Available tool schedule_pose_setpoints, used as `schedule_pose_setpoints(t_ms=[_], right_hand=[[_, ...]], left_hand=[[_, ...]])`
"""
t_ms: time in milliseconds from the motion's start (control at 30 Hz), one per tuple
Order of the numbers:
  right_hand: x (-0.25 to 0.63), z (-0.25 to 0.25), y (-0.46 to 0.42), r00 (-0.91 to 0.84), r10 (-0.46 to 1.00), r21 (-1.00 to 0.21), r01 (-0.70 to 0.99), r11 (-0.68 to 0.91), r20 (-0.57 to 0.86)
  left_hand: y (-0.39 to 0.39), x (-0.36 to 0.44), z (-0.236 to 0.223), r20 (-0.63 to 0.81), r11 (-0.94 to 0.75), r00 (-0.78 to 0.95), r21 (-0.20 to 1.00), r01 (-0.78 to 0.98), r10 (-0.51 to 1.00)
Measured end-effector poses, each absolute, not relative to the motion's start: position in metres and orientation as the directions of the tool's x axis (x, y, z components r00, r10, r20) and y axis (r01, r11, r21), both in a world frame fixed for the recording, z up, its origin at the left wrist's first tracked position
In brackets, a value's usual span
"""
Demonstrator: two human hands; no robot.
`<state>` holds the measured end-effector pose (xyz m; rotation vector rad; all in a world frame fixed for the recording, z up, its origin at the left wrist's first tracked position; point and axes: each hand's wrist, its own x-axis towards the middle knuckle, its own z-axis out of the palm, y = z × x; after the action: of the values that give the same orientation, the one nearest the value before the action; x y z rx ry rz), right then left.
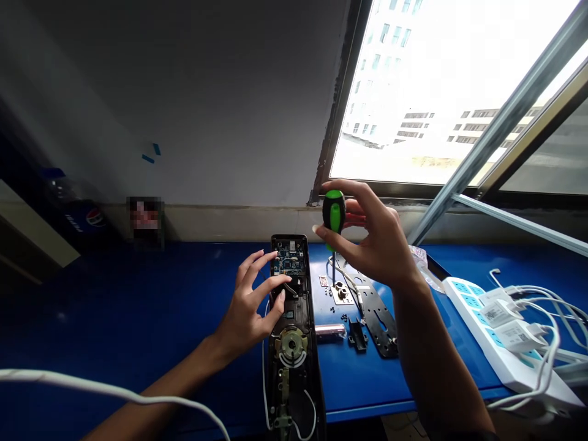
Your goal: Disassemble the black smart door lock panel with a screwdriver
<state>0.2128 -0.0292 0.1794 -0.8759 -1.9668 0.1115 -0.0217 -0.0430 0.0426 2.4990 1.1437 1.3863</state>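
A long black device housing point(294, 318) lies open on the blue table, its inside facing up. A blue circuit board point(289, 263) is at its far end and a round metal mechanism point(292, 344) nearer me. My left hand point(250, 306) rests on the housing with fingers apart, fingertips at the board and by a short dark cable point(290, 290). In my right hand point(381, 242) is a green and black screwdriver point(335, 214), gripped by the handle and pointing down. Its shaft reaches down by a small metal plate point(342, 294); whether the tip touches anything I cannot tell.
Right of the housing lie a black perforated plate point(379, 321), a black bracket point(357, 335), a pink wrapped cylinder point(331, 331) and several screws. A white power strip point(478, 318) with chargers and cables is at the right. A white cable point(92, 384) crosses the lower left.
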Motion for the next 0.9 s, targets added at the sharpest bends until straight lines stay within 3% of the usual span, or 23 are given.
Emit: schedule_pose_setpoints(t_ms=[233,333,533,767,900], right_hand=[[0.222,0.171,-0.015,-0.247,0.785,-0.529,0.621,0.578,0.568],[0.235,0.15,-0.005,-0.235,0.835,-0.597,0.605,0.527,0.498],[0.251,0.089,-0.004,-0.332,0.821,-0.466,0.697,0.545,0.465],[0.251,0.056,-0.031,-0.587,0.758,-0.289,0.701,0.651,0.284],[0.249,0.04,-0.034,-0.636,0.748,-0.23,0.712,0.664,0.191]], left_hand=[[-0.04,-0.023,0.046,0.693,-0.715,0.318,0.407,0.568,0.647],[-0.04,-0.02,0.052,0.712,-0.746,0.352,0.361,0.559,0.607],[-0.035,-0.001,0.062,0.694,-0.83,0.515,0.222,0.511,0.503],[-0.032,0.002,0.059,0.654,-0.829,0.557,0.206,0.521,0.512],[-0.031,0.0,0.058,0.646,-0.83,0.561,0.22,0.513,0.518]])
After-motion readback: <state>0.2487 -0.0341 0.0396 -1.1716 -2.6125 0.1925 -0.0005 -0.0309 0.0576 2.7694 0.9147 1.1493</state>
